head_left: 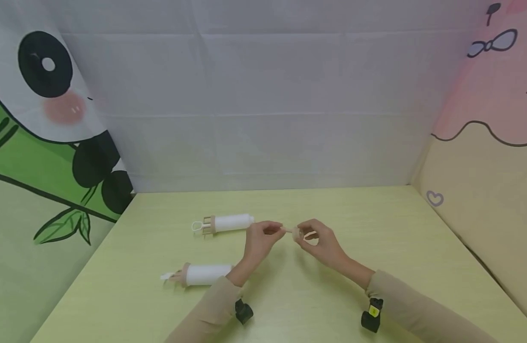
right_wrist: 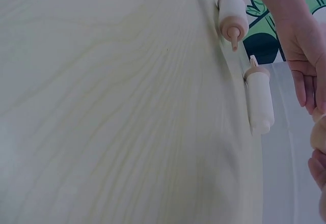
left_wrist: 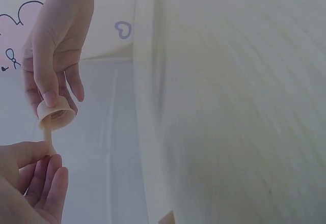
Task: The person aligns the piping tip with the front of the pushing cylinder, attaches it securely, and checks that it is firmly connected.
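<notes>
Above the table, both hands hold one beige nozzle cap (head_left: 295, 234), a cup-like screw cap with a thin spout. My left hand (head_left: 260, 238) pinches the thin spout between thumb and fingertips. The right hand (head_left: 325, 245) grips the wide cap end, its thumb on the rim in the left wrist view, where the hollow cap (left_wrist: 57, 116) shows its open side. Nearest the left hand lies a white tube (head_left: 234, 222) with a beige frame and pull ring at its left end; its right end is a bare neck in the right wrist view.
A second white tube (head_left: 207, 275) lies nearer the front, partly behind the left forearm; a beige nozzle cap (right_wrist: 234, 29) sits on its end. Both tubes rest on the pale yellow table (head_left: 332, 305). Printed cloth walls (head_left: 267, 95) stand behind and at both sides.
</notes>
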Motion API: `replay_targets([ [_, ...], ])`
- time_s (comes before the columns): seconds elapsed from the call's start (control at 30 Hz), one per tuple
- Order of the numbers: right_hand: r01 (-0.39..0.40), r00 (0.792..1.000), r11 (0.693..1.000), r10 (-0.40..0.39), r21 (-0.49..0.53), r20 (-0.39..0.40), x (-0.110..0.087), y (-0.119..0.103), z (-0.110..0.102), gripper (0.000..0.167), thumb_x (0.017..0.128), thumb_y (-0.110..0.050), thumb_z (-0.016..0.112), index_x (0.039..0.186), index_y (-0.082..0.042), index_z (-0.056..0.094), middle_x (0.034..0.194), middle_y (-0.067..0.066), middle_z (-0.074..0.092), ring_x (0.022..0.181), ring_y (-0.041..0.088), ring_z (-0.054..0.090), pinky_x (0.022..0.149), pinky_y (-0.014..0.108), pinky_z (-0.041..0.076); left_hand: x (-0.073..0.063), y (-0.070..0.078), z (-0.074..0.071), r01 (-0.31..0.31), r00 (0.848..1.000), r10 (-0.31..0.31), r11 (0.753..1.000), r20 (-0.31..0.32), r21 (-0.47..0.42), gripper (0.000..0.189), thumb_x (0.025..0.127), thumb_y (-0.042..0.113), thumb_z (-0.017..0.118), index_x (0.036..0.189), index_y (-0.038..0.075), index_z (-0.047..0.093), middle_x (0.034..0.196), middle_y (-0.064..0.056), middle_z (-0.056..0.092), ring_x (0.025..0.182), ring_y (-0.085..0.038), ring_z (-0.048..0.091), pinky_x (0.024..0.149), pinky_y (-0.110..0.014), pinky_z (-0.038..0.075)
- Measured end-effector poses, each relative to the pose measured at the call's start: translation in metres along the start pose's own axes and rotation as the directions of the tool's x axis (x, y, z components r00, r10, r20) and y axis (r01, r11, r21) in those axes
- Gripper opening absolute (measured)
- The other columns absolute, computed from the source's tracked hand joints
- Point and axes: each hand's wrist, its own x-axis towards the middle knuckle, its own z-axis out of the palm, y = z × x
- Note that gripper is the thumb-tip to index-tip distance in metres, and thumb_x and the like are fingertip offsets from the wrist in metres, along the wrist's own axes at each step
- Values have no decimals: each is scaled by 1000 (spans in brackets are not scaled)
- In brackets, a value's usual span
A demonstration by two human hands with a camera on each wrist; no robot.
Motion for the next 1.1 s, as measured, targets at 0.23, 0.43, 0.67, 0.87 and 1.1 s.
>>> replay_targets([
  [0.23,-31,999,999,32,19,-13,2,-10,-3,25,80,-4,67,104,0,59,96,9,61,84,22,60,69,37,53,-3,5,2,14,1000,-14,1000,7,-7,15,77,16,73,86,4,71,77,-7,69,68,-14,65,60,-20,51],
  [0.43,-22,1000,1000,22,9,-19,2,0,-3,25,80,-10,69,104,-6,61,96,2,63,85,13,60,69,31,53,-6,8,6,-28,999,29,998,25,-59,19,76,19,73,85,2,71,78,-10,69,69,-16,67,61,-19,52],
  [0.67,-34,999,999,35,40,-4,1,0,-4,26,81,-13,68,105,-9,61,99,2,64,86,17,60,69,31,53,-8,11,9,-82,996,84,996,35,-40,17,77,17,72,84,2,72,80,-9,70,70,-16,67,62,-18,52],
  [0.87,-90,996,992,90,92,5,1,-2,-4,26,80,-9,68,106,-7,62,101,7,64,88,21,61,69,31,53,-8,13,10,-100,994,102,994,40,-35,17,77,18,72,84,4,73,80,-9,70,68,-13,66,61,-21,52],
  [1.1,-126,992,980,127,154,3,3,-27,-7,26,80,0,66,105,4,60,102,19,63,89,34,61,70,35,53,-9,11,12,-121,992,122,992,29,-31,17,77,19,72,85,5,73,82,-7,70,70,-12,67,62,-21,52],
])
